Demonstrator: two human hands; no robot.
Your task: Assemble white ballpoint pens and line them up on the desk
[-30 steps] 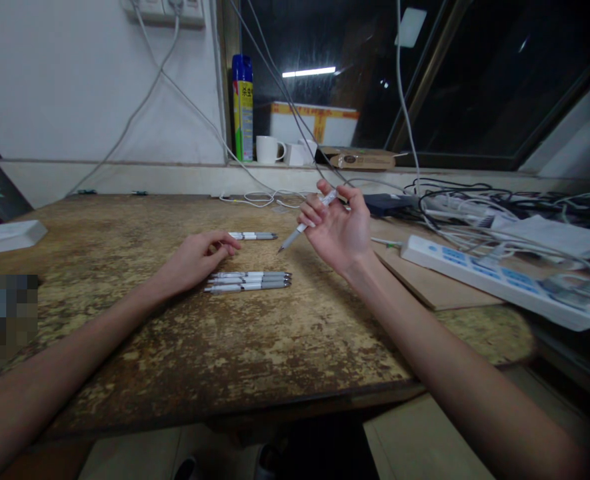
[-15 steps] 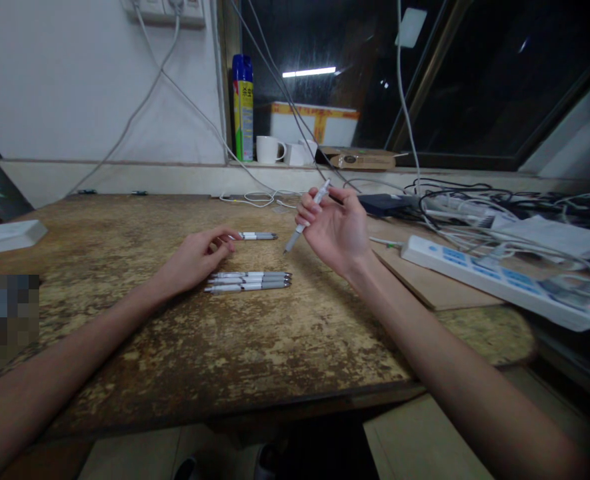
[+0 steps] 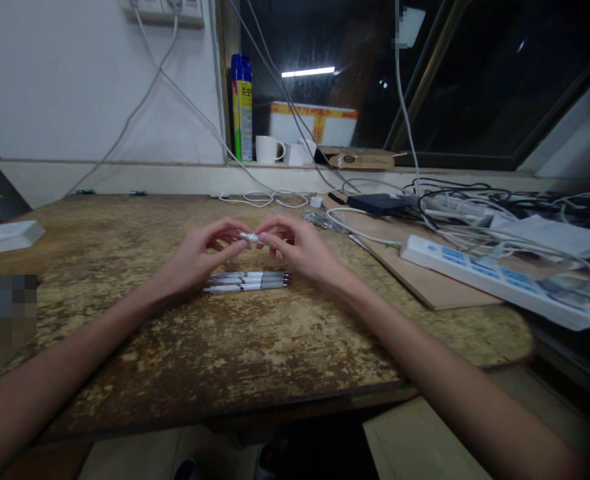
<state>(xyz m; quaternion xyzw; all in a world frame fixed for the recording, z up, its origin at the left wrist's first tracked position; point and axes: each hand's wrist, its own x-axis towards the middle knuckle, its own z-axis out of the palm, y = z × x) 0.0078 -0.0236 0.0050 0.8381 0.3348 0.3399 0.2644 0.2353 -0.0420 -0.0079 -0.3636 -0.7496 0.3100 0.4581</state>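
My left hand (image 3: 197, 250) and my right hand (image 3: 297, 248) meet over the table's middle, fingertips close together. Between them shows a short white and silver stretch of pen (image 3: 249, 237). Thumb and fingers of the left hand close on its left end, those of the right on its right end. The fingers cover the rest, so I cannot tell whether it is one pen or more. Just nearer to me, several white and grey pens (image 3: 255, 283) lie side by side on the worn wooden table (image 3: 225, 353), their dark ends pointing right.
On the right are a white power strip (image 3: 499, 277), a brown board (image 3: 439, 287), a dark flat box (image 3: 382, 203) and tangled cables. A crumpled clear plastic bag (image 3: 325, 220) lies behind my right hand. A spray can (image 3: 242, 110) and a white mug (image 3: 269, 149) stand on the sill.
My right hand has come down and left with its raised pen, to meet my left hand at the far pens. The left hand has shifted slightly right. The near row stays put.
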